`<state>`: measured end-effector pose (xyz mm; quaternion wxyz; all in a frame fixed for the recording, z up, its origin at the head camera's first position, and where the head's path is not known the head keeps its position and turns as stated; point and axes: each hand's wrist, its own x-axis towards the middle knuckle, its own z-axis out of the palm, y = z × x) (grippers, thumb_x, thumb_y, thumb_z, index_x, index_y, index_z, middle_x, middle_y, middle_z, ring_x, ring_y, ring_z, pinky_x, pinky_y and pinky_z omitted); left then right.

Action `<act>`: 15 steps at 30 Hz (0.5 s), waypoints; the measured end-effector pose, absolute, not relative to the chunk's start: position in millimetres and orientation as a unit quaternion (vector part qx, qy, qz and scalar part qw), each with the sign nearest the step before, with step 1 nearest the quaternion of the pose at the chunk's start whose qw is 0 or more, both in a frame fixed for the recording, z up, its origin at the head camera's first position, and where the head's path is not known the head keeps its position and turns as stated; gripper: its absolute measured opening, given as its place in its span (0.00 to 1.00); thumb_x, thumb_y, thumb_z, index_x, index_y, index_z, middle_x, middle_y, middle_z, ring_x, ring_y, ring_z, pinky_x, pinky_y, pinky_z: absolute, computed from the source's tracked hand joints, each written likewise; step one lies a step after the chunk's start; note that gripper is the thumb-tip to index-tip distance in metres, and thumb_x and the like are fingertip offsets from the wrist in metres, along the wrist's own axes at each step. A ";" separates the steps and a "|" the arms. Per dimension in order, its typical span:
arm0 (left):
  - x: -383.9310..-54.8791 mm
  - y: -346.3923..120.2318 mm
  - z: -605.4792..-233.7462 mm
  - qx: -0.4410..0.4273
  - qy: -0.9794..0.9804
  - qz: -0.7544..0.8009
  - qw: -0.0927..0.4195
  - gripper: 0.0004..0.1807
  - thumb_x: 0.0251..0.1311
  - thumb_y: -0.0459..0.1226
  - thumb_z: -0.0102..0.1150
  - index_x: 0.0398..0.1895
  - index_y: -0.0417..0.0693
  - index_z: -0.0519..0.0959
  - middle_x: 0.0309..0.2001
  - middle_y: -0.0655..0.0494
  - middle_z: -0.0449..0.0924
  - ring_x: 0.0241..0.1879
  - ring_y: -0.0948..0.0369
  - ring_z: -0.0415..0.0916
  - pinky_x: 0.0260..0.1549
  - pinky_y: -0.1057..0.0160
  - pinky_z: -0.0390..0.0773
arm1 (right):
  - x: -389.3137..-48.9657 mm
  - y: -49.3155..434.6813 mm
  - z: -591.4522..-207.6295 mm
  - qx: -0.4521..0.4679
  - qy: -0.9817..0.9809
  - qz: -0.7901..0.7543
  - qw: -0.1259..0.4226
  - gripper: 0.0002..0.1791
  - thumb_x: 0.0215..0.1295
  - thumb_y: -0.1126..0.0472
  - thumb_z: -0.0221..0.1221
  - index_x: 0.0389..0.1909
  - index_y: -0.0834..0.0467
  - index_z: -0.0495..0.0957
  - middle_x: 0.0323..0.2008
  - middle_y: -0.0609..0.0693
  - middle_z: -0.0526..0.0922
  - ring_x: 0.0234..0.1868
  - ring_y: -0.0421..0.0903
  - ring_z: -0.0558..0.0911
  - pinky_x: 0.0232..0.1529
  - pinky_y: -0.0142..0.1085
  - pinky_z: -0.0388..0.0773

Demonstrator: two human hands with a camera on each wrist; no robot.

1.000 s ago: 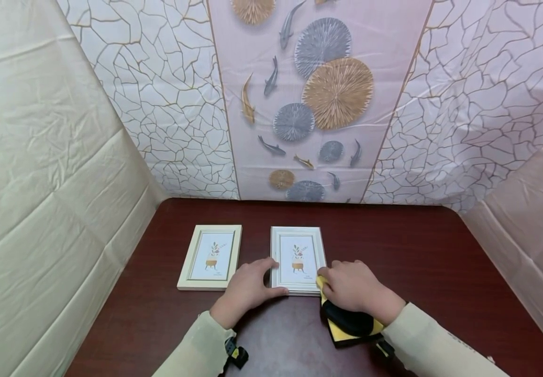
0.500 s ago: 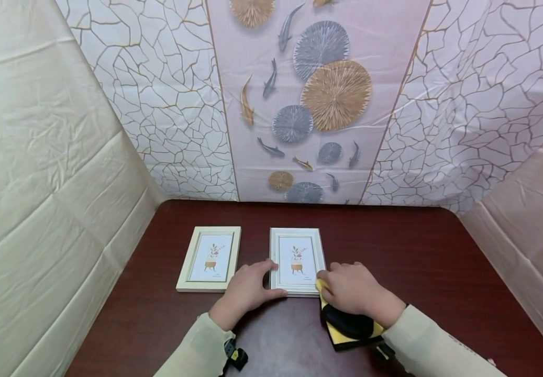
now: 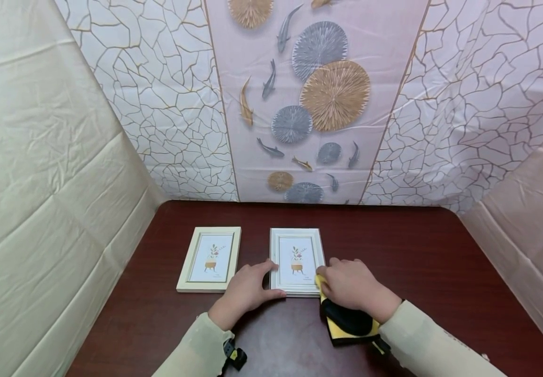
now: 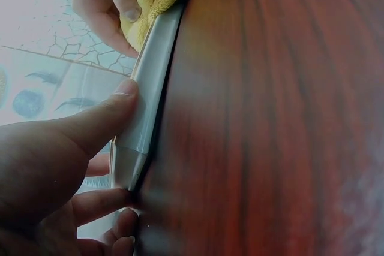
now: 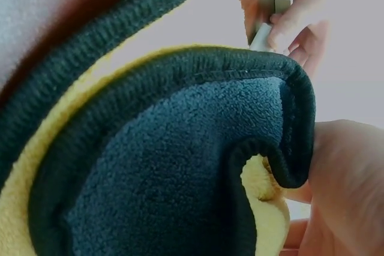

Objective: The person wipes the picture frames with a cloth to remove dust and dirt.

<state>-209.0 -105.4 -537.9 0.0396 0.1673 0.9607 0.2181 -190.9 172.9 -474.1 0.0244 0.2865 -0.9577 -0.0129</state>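
Observation:
A white picture frame with a potted-plant print lies on the dark red table in the head view. My left hand grips its near left corner, and in the left wrist view the thumb presses the frame's moulding while fingers curl round the corner. My right hand pinches a folded yellow and black cleaning cloth against the frame's near right edge. In the right wrist view the cloth's dark side with its ribbed border fills much of the picture and hides most of the frame.
A cream picture frame with a similar print lies to the left of the white one, just beyond my left hand. The table meets a patterned fabric backdrop at its far edge; pale fabric hangs on both sides.
My right hand and forearm have shifted slightly to the left with the cloth. My left hand and both frames stay in place.

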 end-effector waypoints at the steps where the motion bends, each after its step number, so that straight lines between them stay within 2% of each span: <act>1: -209.0 -105.5 -537.5 0.167 0.961 0.218 0.040 0.38 0.60 0.65 0.78 0.70 0.62 0.82 0.62 0.58 0.87 0.58 0.44 0.82 0.53 0.43 0.82 | -192.0 172.4 -474.4 0.285 -0.958 -0.014 0.025 0.10 0.73 0.58 0.64 0.30 0.50 0.78 0.21 0.45 0.65 0.21 0.44 0.65 0.19 0.41 0.62; 10: -208.7 -106.0 -539.3 0.167 0.960 0.219 0.042 0.39 0.60 0.66 0.77 0.70 0.62 0.82 0.62 0.59 0.88 0.58 0.45 0.83 0.53 0.43 0.82 | -209.0 168.7 -477.5 0.270 -0.962 -0.042 0.013 0.06 0.74 0.55 0.66 0.40 0.53 0.86 0.24 0.48 0.71 0.22 0.45 0.69 0.20 0.44 0.68; 15: -208.3 -105.8 -538.8 0.170 0.960 0.219 0.038 0.39 0.60 0.66 0.77 0.70 0.62 0.82 0.61 0.59 0.88 0.58 0.44 0.83 0.54 0.43 0.82 | -220.2 168.5 -478.6 0.262 -0.963 -0.056 0.010 0.06 0.75 0.55 0.66 0.42 0.53 0.87 0.24 0.50 0.72 0.23 0.46 0.70 0.20 0.44 0.70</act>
